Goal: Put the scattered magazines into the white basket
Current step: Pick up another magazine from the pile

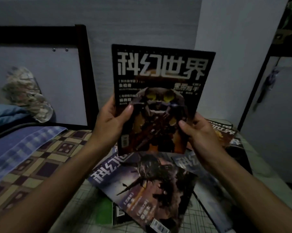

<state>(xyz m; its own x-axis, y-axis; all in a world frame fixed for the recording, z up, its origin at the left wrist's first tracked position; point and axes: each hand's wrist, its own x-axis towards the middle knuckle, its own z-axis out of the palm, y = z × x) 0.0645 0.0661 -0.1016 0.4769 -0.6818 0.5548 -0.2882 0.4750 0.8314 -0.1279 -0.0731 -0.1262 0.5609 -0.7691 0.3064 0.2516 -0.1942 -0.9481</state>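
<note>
Dim bedroom, bed (32,162) strewn with magazines (141,185). Left hand (113,118) and right hand (199,132) each grip one raised magazine (160,91). No white basket visible; most sorting remains.

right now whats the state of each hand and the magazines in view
left hand: grip shut on held magazine
right hand: grip shut on held magazine
held magazine: upright, cover facing camera, lifted
grey-cover magazine: lying flat, tilted, on pile
other magazines: scattered flat
white basket: not in view
</note>
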